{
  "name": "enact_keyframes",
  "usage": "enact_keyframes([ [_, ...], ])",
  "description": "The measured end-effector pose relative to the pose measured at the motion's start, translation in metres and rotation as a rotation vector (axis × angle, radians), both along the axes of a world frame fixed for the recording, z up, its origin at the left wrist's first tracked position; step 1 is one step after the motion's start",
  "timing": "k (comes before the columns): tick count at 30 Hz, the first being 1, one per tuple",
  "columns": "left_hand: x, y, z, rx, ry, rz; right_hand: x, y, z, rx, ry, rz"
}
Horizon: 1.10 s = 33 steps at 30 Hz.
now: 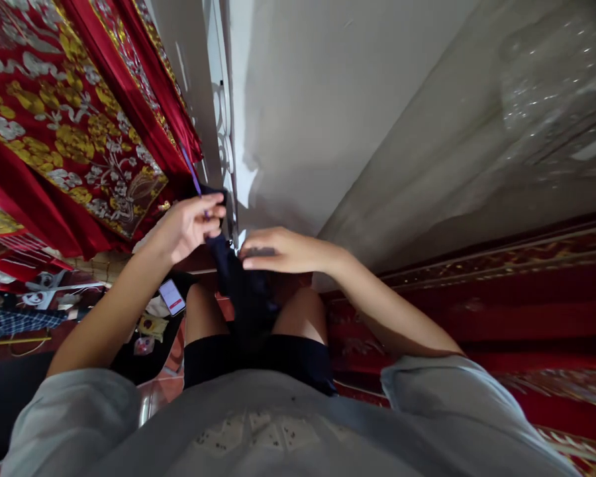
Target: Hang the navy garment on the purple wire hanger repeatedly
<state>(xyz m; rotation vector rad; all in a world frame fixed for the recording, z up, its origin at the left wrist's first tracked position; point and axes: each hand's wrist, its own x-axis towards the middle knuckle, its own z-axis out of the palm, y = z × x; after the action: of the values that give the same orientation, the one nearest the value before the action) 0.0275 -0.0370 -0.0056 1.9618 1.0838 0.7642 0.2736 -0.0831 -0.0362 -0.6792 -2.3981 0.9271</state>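
My left hand (196,222) is closed, with fingertips pinched together at a thin purple ribbon (193,173). The ribbon runs up to the edge of a red embroidered cloth (94,126). A dark navy cloth (246,298) hangs below and between my hands, down over my lap. The upper end of this cloth lies just behind my left fingers. My right hand (283,252) is bent at the cloth's right edge, thumb and fingertips curled together on it. How firmly it grips is partly hidden.
A white metal grille (223,132) stands right in front, beside a pale grey surface (328,99). Clear plastic wrapping (551,86) covers the right side. Red, gold-trimmed fabric (477,298) runs along the lower right. A lit phone (171,297) and small packets (151,327) lie at lower left.
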Motion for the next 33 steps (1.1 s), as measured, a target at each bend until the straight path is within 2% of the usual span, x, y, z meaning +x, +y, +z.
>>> enact_keyframes([
  [2,-0.015,-0.021,0.002,-0.275,0.099,-0.119,0.007,0.02,-0.019,0.06,0.082,-0.223],
  [3,-0.023,-0.029,0.003,-0.357,0.173,-0.183,0.011,0.031,-0.031,0.072,0.127,-0.338],
  [4,-0.031,-0.036,0.005,-0.363,0.251,-0.224,0.015,0.041,-0.044,0.062,0.154,-0.419],
  [5,-0.039,-0.041,0.008,-0.316,0.314,-0.24,0.018,0.05,-0.056,0.031,0.16,-0.453],
  [7,-0.05,-0.043,0.011,-0.144,0.36,-0.202,0.021,0.062,-0.078,-0.099,0.135,-0.407],
  [10,-0.062,-0.028,0.009,0.103,0.306,-0.062,0.023,0.067,-0.094,-0.413,0.169,-0.315],
  [13,-0.067,-0.001,-0.003,0.333,0.201,0.145,0.03,0.065,-0.081,-0.667,0.354,-0.399],
  [15,-0.066,0.014,-0.012,0.513,0.115,0.26,0.035,0.07,-0.058,-0.692,0.498,-0.467],
  [17,-0.06,0.019,-0.019,0.76,0.019,0.345,0.038,0.084,-0.031,-0.583,0.658,-0.502],
  [19,-0.051,0.016,-0.023,1.015,-0.113,0.47,0.04,0.105,-0.007,-0.403,0.833,-0.516],
  [21,-0.041,0.009,-0.027,1.152,-0.212,0.548,0.042,0.127,0.009,-0.229,0.971,-0.549],
  [23,-0.031,0.003,-0.035,1.105,-0.128,0.441,0.047,0.141,0.015,-0.089,1.051,-0.61],
  [25,-0.022,0.003,-0.047,0.893,0.11,0.242,0.054,0.142,0.009,-0.003,1.076,-0.673],
  [27,-0.013,0.005,-0.063,0.643,0.353,0.134,0.061,0.129,-0.005,0.001,1.104,-0.731],
  [30,-0.002,0.004,-0.091,0.456,0.55,0.112,0.064,0.098,-0.035,-0.08,1.157,-0.814],
  [33,0.008,-0.004,-0.115,0.377,0.437,0.187,0.06,0.074,-0.061,-0.108,1.12,-0.881],
])
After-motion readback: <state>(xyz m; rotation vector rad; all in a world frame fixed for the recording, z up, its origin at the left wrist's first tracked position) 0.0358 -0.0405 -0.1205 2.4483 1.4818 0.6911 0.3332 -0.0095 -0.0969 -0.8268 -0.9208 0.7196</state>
